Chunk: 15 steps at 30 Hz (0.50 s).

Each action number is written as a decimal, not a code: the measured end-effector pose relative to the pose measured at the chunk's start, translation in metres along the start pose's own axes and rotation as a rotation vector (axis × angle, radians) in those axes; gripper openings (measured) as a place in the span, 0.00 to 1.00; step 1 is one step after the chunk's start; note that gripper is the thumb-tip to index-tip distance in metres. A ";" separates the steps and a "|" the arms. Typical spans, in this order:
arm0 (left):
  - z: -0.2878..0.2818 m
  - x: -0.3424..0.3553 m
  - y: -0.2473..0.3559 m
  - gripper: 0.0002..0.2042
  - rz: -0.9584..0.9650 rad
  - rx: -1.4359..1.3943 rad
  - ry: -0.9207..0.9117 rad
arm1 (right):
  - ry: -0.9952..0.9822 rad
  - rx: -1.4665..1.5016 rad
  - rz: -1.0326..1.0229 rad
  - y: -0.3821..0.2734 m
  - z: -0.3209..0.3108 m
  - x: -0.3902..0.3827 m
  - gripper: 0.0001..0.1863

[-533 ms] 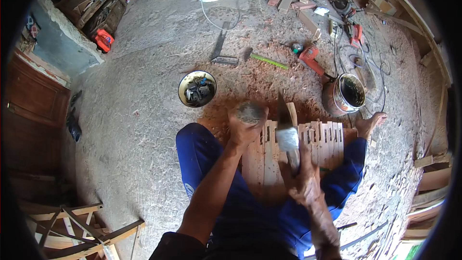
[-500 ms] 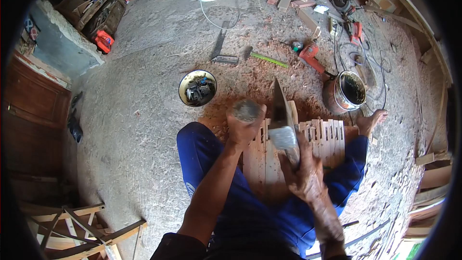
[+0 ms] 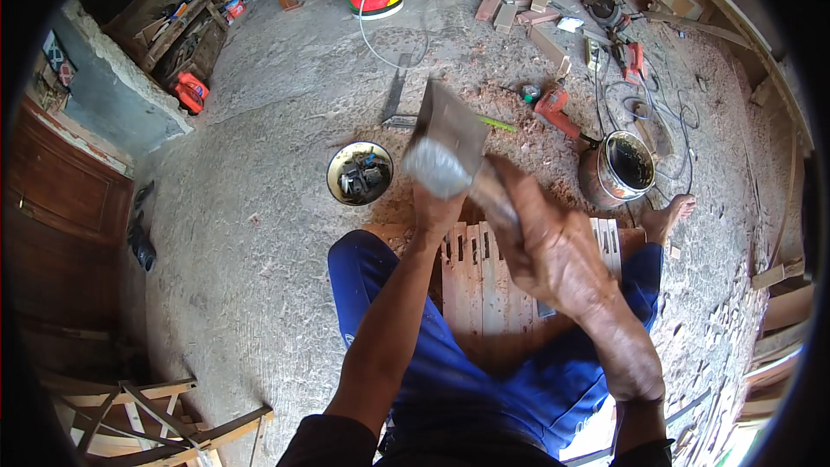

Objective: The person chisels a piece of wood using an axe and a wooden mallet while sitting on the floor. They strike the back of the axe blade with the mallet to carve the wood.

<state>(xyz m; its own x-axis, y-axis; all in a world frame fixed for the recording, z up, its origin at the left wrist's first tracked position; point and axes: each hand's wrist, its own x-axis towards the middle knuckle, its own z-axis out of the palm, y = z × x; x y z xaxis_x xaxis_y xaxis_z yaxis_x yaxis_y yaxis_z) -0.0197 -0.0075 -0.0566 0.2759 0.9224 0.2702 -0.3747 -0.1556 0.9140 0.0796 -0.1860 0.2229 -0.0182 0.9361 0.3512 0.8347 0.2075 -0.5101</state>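
Note:
My right hand (image 3: 562,255) is wrapped round the wooden handle of a hatchet (image 3: 454,134). Its broad metal head, blurred at the blunt end, hangs directly over my left hand (image 3: 435,214). That hand is a closed fist around an upright chisel; the hatchet head covers the chisel's round handle end, and its blade is out of sight. Below both hands, several pale wooden strips (image 3: 484,294) with cut slots lie side by side between my legs. Part of a green-yellow ruler (image 3: 499,124) and a square (image 3: 398,121) show beyond the hatchet.
Left of my hands stands a bowl (image 3: 334,186) of small dark parts. A red drill (image 3: 553,112) and a stained pail (image 3: 596,180) are ahead right, among loose cords. Wood offcuts (image 3: 505,17) and a colourful bucket (image 3: 376,2) lie farther off. Shavings cover the floor nearby.
The hatchet has swung left from above the strips to over my left fist, hiding the chisel's handle end. My right hand has turned with it; the left keeps its grip.

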 end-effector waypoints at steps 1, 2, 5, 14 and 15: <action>0.016 0.003 0.034 0.17 -0.023 -0.011 0.017 | -0.048 -0.065 0.045 0.003 0.000 0.004 0.34; 0.021 0.002 0.054 0.17 0.036 0.116 -0.011 | -0.100 -0.125 0.080 0.004 0.002 0.009 0.34; 0.027 -0.009 0.067 0.15 0.101 0.273 -0.019 | -0.373 -0.524 0.054 0.062 0.061 -0.011 0.36; 0.020 0.000 0.069 0.10 0.059 0.319 0.119 | 0.173 1.149 0.349 -0.014 -0.045 0.039 0.27; 0.017 -0.009 0.068 0.12 0.011 0.347 0.129 | 0.442 1.136 0.210 -0.014 -0.043 0.056 0.26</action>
<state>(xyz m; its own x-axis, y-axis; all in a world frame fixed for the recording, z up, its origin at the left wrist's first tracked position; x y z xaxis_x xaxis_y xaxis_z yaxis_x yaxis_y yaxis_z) -0.0323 -0.0321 0.0082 0.1517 0.9534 0.2609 -0.0484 -0.2564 0.9653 0.0908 -0.1487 0.2839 0.4296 0.8507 0.3028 -0.1563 0.4003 -0.9029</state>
